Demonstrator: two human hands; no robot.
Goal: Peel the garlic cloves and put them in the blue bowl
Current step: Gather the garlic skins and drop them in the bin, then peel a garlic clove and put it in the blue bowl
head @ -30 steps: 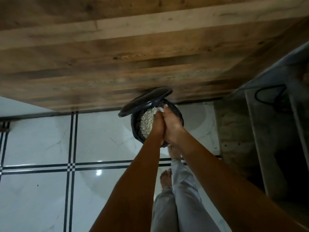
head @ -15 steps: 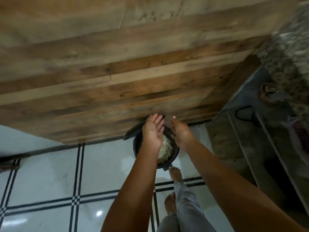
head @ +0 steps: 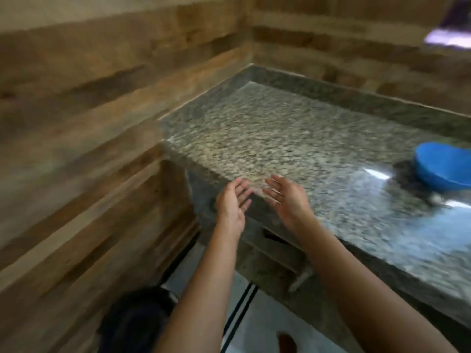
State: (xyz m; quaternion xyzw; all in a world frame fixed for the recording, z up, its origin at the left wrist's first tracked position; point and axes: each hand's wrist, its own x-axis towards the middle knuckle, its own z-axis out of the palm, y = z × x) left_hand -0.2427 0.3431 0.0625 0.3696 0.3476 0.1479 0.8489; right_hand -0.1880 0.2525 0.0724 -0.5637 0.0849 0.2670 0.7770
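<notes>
Granite table (head: 280, 128): left hand (head: 230, 203), right hand (head: 289, 197) over its near-left corner, fingers (head: 241, 186) released, empty; hasty reach could tip blue bowl (head: 443, 166).

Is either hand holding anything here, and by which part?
Nothing is held: the left hand and right hand are both open and empty.

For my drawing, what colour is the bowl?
The bowl is bright blue, clearest in the head view, on the speckled counter.
</notes>
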